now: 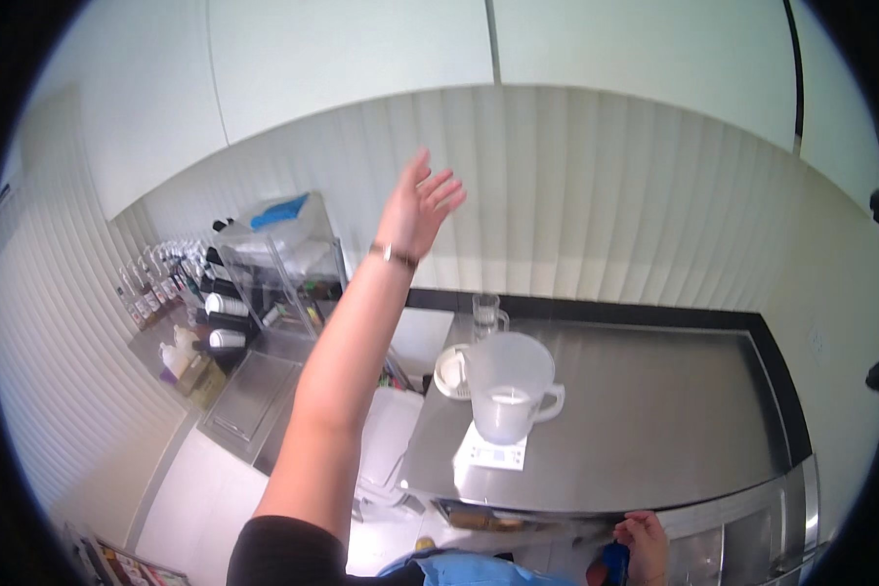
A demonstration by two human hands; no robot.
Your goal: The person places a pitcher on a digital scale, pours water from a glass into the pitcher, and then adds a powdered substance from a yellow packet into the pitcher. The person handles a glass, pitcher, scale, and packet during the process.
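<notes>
My left hand [420, 207] is raised with its fingers apart and holds nothing, in front of the pleated wall below the cabinets. Its arm stretches up through the middle of the view. Low at the right, my right hand [641, 546] hangs at the counter's front edge with bent fingers. A dark blue object [617, 562] lies against its fingers; I cannot tell whether they grip it. A translucent plastic measuring jug [511, 366] with a little white content stands on a white digital scale [494, 455], its handle to the right.
Behind the jug are a clear glass mug [486, 315] and a round white dish [448, 375] on the steel counter [652, 410]. White cabinets [351, 58] hang overhead. To the left stand a rack [278, 256], pump bottles [146, 289], stacked cups [225, 304] and a white bin [388, 439].
</notes>
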